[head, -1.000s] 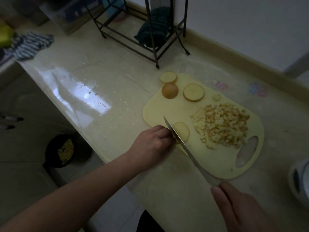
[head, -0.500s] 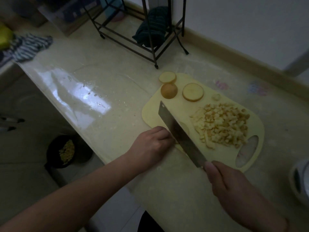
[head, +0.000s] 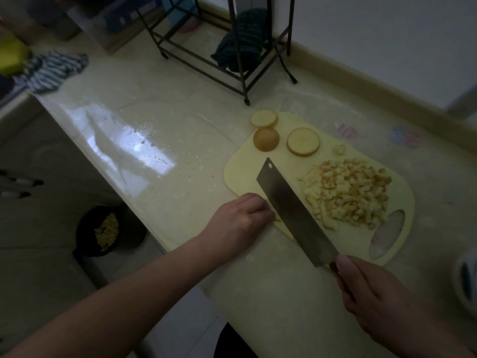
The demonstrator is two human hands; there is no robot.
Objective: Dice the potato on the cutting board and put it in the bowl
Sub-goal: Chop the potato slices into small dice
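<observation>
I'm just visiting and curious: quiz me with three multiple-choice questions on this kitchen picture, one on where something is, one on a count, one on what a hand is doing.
1. Where is the pile of diced potato?
A. In a pan on the floor
B. On the cutting board, right of the cleaver
C. Under the wire rack

2. How many round potato pieces lie whole at the board's far end?
A. One
B. Three
C. Six

3. What is the right hand doing?
A. Gripping the cleaver's handle
B. Resting flat on the counter
C. Lifting the board

Answers:
1 B: the cubes are heaped on the board beside the blade.
2 B: a far slice, a browner piece and a wide slice are there.
3 A: its fingers curl round the handle, while the left hand rests at the board's near edge.
</observation>
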